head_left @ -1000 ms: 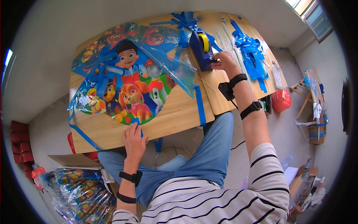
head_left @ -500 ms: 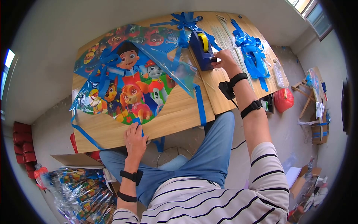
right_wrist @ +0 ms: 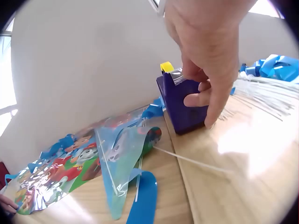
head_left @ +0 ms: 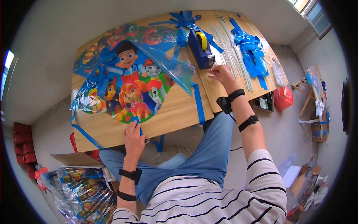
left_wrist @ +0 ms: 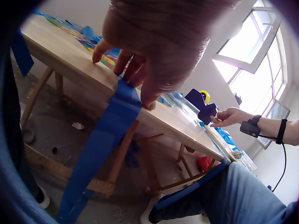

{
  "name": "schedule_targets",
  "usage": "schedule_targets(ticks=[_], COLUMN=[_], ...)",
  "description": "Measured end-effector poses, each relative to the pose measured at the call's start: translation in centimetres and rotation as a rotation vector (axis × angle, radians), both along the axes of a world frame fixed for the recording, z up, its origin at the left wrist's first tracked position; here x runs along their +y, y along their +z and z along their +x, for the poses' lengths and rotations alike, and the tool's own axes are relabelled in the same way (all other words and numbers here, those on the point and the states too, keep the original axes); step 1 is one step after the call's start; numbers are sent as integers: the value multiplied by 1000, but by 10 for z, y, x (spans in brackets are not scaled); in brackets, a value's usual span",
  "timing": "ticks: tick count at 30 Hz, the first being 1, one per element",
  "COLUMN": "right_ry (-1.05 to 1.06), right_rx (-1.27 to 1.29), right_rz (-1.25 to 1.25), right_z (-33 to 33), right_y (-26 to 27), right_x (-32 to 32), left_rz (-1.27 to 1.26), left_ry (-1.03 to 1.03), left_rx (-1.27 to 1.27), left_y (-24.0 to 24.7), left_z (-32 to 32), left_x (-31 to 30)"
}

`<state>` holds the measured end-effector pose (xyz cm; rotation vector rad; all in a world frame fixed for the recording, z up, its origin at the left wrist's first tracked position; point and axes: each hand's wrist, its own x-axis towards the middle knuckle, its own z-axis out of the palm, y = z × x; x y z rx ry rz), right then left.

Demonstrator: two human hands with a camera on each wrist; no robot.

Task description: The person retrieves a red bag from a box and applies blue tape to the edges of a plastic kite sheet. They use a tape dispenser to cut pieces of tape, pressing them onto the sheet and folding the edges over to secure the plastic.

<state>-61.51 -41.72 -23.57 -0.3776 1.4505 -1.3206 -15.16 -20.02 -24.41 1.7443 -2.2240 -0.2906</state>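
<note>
At the lower edge of a cartoon-printed plastic kite (head_left: 130,89), my left hand (head_left: 133,140) holds a blue ribbon (left_wrist: 105,126) down with bent fingers and thumb. The ribbon hangs over the table's front edge, its short end showing past the fingertips. My right hand (head_left: 223,72) is just in front of a dark blue tape dispenser (head_left: 199,52) carrying a yellow-cored roll (right_wrist: 166,67). Its fingers are curled, and thumb and finger pinch a strip of clear tape, mostly hidden by the hand in the right wrist view.
Thin white rods (head_left: 227,48) and a heap of blue ribbons (head_left: 251,52) lie on the table's right side. More ribbon (head_left: 184,18) is bunched at the back. A red bag (head_left: 283,99) sits right of the table; wrapped printed plastic (head_left: 82,194) is piled at lower left.
My right hand has drawn back from the dispenser's front, slightly toward me. The left hand stays on the ribbon at the kite's edge.
</note>
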Motion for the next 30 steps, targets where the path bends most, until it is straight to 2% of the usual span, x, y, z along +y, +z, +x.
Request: schedule_targets(ticks=[1, 2, 5, 9, 13, 16, 19, 22, 24, 26, 28, 30], right_ry=[-53, -122, -85, 73, 128, 171, 107, 122, 48, 9, 74, 181], right_rx=[-105, -92, -29, 83, 195, 212, 335, 533, 793, 1011, 1058, 837], right_rz=[48, 111, 5, -92, -49, -128, -86, -188, 8, 224, 185, 7], right_z=[2, 3, -6, 6, 8, 8, 12, 8, 5, -10, -13, 16], right_y=[-3, -5, -7, 26, 18, 12, 9, -2, -8, -37, -53, -23], right_x=[4, 10, 17, 15, 2, -1, -3, -14, -17, -19, -7, 10], left_rz=[3, 8, -1, 5, 5, 6, 10, 10, -3, -3, -14, -4], left_ry=[3, 7, 23, 9, 17, 20, 14, 13, 11, 26, 37, 59], left_rx=[-2, -3, 14, 29, 34, 30, 27, 33, 37, 35, 29, 45], left_y=[0, 0, -2, -3, -2, -1, 0, 0, 1, 1, 1, 6], left_z=[0, 0, -1, 0, 1, -1, 0, 0, -1, -1, -2, -4], left_x=[0, 1, 1, -1, 0, 1, -1, 1, -1, -1, -1, -1])
